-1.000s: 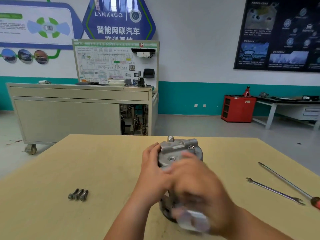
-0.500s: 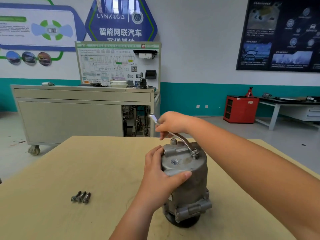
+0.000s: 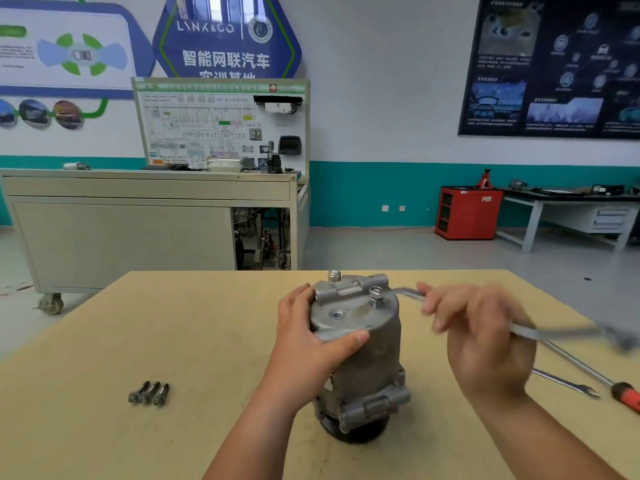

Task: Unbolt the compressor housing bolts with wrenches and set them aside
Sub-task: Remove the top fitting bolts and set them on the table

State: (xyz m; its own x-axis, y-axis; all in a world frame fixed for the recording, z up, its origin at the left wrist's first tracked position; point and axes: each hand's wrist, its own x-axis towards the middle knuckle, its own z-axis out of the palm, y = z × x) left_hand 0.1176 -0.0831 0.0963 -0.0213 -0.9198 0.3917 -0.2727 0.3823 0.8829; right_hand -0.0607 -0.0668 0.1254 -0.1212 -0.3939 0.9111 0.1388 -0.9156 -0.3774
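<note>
Clasping compressor (image 3: 367, 344), left hand (image 3: 304, 344) curled round its top, right hand (image 3: 485, 344) blurred, grip clamped on wrench (image 3: 405, 292)

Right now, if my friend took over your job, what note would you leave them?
Left hand grips the upright grey metal compressor housing on the tan wooden table.
Right hand, blurred, holds the bent silver wrench, its end on a silver top bolt.
Done: three dark loose bolts lie together on the table, left of the housing.
Left: that bolt and a second silver bolt at the top's far edge sit in the housing.
Spare: a thin silver spanner and a red-handled screwdriver lie on the right.
</note>
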